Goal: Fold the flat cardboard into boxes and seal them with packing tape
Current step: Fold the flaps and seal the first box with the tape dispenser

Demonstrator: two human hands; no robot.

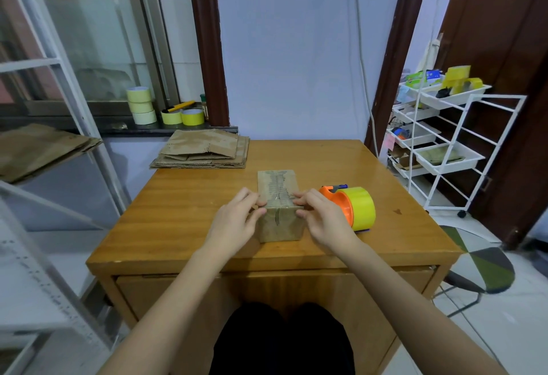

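On tabletop, centre: taped box, left hand and right hand pinching its near top edge. Right of box: tape dispenser. Far left: flat cardboard.

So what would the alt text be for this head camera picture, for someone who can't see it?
Seen from above, a person's left hand and right hand press on a small taped cardboard box on a wooden table. An orange dispenser with yellow tape sits right of it; flat cardboard is stacked behind.
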